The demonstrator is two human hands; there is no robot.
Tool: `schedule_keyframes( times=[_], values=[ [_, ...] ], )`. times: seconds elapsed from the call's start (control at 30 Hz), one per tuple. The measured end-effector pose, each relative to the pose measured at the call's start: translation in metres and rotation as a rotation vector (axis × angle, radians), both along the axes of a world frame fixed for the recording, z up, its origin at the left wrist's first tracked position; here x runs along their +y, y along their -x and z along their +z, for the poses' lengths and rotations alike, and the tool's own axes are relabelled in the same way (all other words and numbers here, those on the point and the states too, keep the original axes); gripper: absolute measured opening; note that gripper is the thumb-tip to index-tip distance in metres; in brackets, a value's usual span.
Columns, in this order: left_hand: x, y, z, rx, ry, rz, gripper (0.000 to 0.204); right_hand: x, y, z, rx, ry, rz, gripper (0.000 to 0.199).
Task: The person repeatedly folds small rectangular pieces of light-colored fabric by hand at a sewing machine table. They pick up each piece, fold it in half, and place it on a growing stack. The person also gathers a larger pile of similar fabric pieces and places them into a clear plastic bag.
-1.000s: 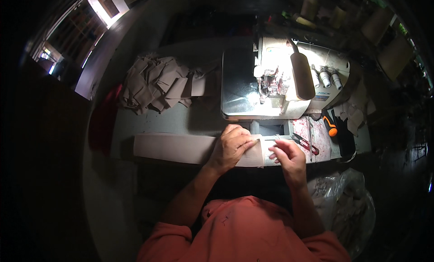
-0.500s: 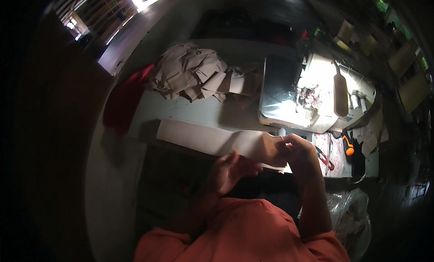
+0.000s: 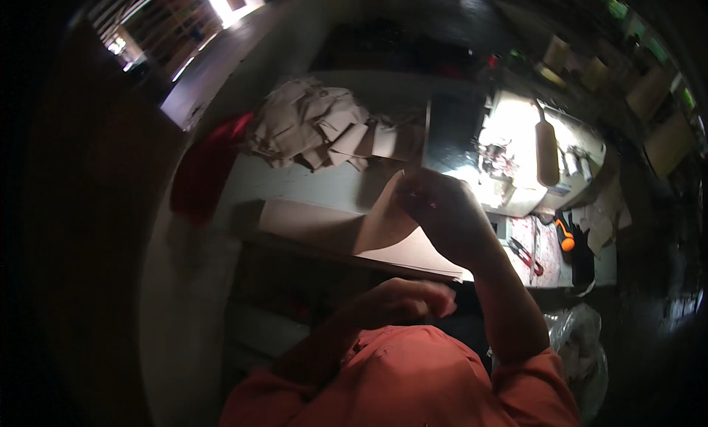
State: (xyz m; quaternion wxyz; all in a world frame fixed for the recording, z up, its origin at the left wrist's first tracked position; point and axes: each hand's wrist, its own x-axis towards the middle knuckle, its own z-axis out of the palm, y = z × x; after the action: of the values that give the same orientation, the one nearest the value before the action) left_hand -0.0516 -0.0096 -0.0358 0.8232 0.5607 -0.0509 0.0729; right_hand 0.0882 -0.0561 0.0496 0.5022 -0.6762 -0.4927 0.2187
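Observation:
A long pale strip [image 3: 306, 219] of thin, flexible material lies along the near edge of the white table, its left part flat. My right hand [image 3: 442, 206] is closed on the strip's right end, raising it in a curve up and to the left. Beneath the raised part another pale layer [image 3: 424, 256] of like shape rests at the table edge. Close to my body, below that edge, my left hand [image 3: 405, 298] is apart from the strip. Motion blurs its fingers, so I cannot make out how they are held.
Beyond the strip sits a heap of pale cut pieces [image 3: 310, 125], with red cloth [image 3: 210, 165] to its left. A brightly lit white sewing machine [image 3: 516, 125] stands at the right. Nearer are red-handled snips [image 3: 527, 257] and an orange-and-black tool [image 3: 566, 239]. A clear plastic bag [image 3: 579, 346] hangs lower right.
My right hand has moved up and to the left, lifting and bending back the strip's right end. My left hand has come off the strip, down toward my body.

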Motion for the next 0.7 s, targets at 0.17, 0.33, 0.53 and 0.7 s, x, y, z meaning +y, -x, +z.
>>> schedule_keyframes(
  times=[0.17,0.33,0.53,0.7],
  values=[
    [0.065,0.021,-0.02,-0.256,0.789,0.835,0.059,-0.025,0.001,0.001,0.463,-0.164,-0.02,0.014],
    [0.134,0.062,-0.02,-0.326,0.673,1.173,0.05,-0.062,-0.011,-0.041,0.824,-0.132,-0.212,0.009],
    [0.053,0.006,0.015,0.229,-0.476,0.893,0.049,-0.056,0.002,-0.067,0.989,-0.14,-0.191,0.015],
    [-0.009,-0.035,0.023,0.044,-1.541,0.588,0.069,-0.066,0.004,-0.062,1.153,-0.213,-0.119,0.019]
  ],
)
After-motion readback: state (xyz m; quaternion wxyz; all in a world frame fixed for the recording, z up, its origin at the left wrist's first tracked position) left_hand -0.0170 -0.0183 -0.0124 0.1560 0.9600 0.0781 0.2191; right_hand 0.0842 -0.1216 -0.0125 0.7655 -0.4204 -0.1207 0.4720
